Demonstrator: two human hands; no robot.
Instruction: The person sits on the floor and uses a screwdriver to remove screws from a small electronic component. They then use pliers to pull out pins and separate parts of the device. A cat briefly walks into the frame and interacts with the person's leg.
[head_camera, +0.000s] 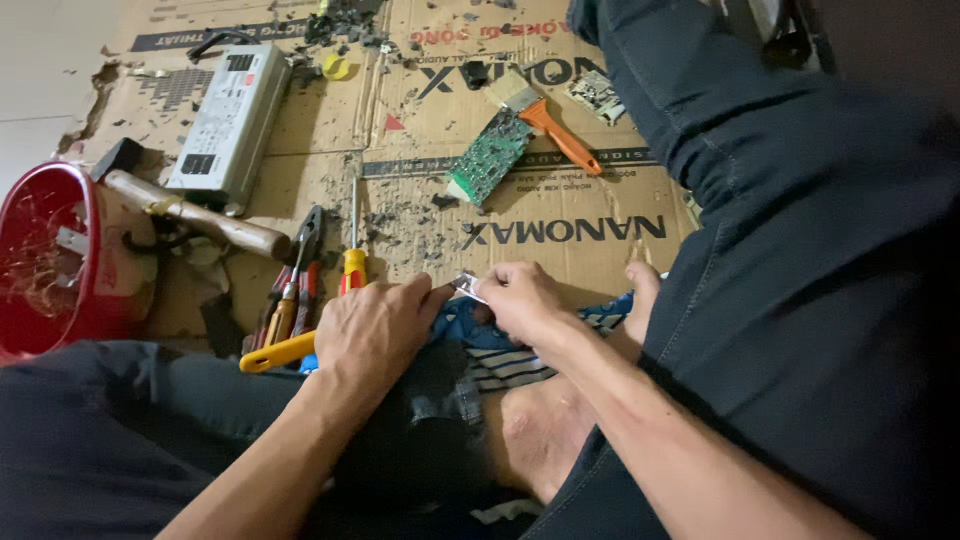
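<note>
Here, your left hand (375, 330) and right hand (520, 300) pinch one small silvery metal piece (466, 286) between the fingertips, over a blue cloth (470, 325) on your lap; both are closed on it. By the look of it, stripping is well along: grey debris (400, 215) litters the cardboard (600, 240). Beyond: one yellow-handled screwdriver (352, 262), one hammer (195, 215), one green circuit board (490, 155), one orange-handled brush (545, 115), one white casing (228, 125).

Tools scattered on flattened cardboard (600, 250)

A red bucket (45, 265), hammer (195, 212), grey metal box (228, 125), green circuit board (490, 156), orange-handled brush (545, 118), pliers (290, 295) and screwdriver (353, 250) lie among dark debris.
</note>
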